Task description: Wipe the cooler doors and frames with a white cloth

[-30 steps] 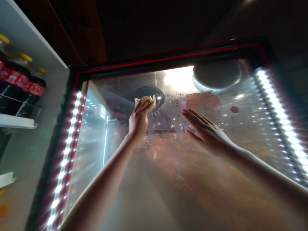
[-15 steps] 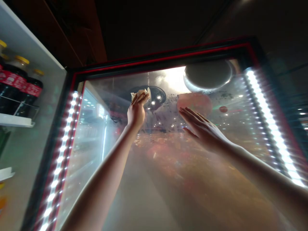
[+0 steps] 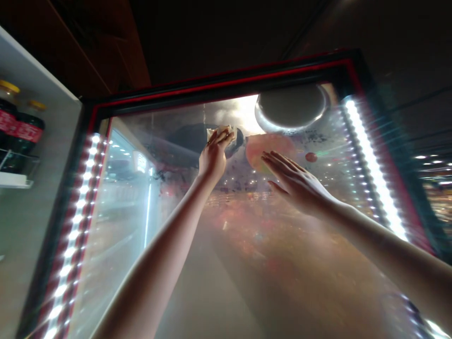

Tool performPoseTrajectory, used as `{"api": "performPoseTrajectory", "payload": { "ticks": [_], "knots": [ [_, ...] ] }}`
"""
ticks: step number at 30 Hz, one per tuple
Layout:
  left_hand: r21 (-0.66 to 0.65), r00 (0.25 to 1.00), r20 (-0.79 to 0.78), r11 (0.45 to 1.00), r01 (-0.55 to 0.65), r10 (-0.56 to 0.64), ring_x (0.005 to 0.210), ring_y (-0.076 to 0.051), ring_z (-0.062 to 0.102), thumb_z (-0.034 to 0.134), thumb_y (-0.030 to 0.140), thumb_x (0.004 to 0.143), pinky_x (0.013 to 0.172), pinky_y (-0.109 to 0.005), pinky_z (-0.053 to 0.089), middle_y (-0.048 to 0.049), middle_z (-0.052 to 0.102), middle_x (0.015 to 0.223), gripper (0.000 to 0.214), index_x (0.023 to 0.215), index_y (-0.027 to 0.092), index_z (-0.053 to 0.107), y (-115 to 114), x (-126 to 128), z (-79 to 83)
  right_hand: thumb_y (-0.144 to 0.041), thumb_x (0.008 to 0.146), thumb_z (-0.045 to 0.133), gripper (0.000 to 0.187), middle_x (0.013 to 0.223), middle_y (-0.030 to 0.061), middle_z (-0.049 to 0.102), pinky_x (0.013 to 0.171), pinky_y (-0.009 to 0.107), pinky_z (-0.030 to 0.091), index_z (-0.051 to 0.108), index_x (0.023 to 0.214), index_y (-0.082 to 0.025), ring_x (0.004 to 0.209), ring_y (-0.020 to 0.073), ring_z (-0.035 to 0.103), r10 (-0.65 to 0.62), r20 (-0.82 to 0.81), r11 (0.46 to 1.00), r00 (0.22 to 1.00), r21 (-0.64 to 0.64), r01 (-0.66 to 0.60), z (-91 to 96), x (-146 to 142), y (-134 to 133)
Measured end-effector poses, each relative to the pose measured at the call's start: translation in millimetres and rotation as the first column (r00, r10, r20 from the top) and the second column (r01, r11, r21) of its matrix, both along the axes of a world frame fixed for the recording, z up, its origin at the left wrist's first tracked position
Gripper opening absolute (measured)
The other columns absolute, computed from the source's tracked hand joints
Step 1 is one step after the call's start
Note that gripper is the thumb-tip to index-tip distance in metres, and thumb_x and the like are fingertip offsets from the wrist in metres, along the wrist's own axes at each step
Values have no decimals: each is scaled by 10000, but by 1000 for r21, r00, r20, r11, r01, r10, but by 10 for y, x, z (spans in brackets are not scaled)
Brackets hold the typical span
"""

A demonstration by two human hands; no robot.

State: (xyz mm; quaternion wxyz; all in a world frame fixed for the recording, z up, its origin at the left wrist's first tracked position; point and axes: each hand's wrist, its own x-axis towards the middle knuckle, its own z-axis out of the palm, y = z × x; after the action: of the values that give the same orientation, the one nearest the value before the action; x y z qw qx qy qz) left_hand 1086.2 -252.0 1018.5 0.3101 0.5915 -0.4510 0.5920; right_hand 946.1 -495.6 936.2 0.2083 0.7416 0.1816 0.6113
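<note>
My left hand [image 3: 214, 156] is raised to a large glass door [image 3: 247, 235] and is shut on a crumpled pale paper tissue [image 3: 219, 133], which is pressed against the pane near its upper middle. My right hand [image 3: 297, 182] is open, with its fingers spread and nothing in them. It rests on or very close to the glass, to the right of the tissue. The pane is misted and smeared, with dark specks near the top right and reflections across it.
A black door frame with a red stripe [image 3: 219, 84] surrounds the glass, with bright LED strips down the left [image 3: 74, 235] and right [image 3: 370, 160] sides. At far left, dark bottles with yellow caps and red labels [image 3: 21, 127] stand on a white shelf [image 3: 12, 182].
The tissue and my left hand have slid rightward along the glass. My right hand stays about the same. The whole view has swung, carrying the door frame and bottles leftward.
</note>
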Motion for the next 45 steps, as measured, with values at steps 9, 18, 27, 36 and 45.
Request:
{"api": "performPoseTrajectory", "payload": {
  "ticks": [9,18,27,36,45],
  "knots": [
    [217,997,79,975,-38,22,1723,-279,330,362,-8,1000,1396,-494,370,68,542,1746,836,1723,403,448,-561,-416,-156,-255,1137,507,785,1834,96,352,1370,636,401,135,1825,-319,1703,352,326,128,-31,991,991,-35,-129,86,-198,-402],
    [-70,995,-2,993,-95,95,1712,-241,360,377,-7,978,1392,-516,377,74,542,1740,842,1694,424,482,-348,-186,-93,-235,1122,515,781,1811,89,419,1347,631,459,174,1820,-302,1667,358,415,147,-19,989,989,-32,-147,116,-394,-771],
    [239,989,80,961,-141,125,1707,-242,371,334,4,1017,1370,-484,414,77,576,1717,809,1691,423,489,-814,-571,-18,-234,1119,481,807,1850,9,326,1341,682,447,114,1818,-402,1702,384,327,151,96,982,984,101,-160,127,-447,-1042],
    [-16,1000,-10,999,-28,28,1739,-265,294,305,85,1053,1408,-526,335,30,502,1780,742,1722,376,439,-958,-390,-17,-174,1097,430,765,1813,31,420,1335,587,487,224,1809,-363,1649,327,455,47,152,980,987,186,-75,106,-558,-1158],
    [254,999,24,967,20,-27,1731,-280,314,312,74,1041,1401,-520,329,15,497,1784,755,1735,347,430,-1365,-811,52,-49,1046,386,817,1796,145,436,1329,582,489,207,1817,-254,1657,342,440,-101,203,984,974,165,68,13,-614,-1223]
  ]
}}
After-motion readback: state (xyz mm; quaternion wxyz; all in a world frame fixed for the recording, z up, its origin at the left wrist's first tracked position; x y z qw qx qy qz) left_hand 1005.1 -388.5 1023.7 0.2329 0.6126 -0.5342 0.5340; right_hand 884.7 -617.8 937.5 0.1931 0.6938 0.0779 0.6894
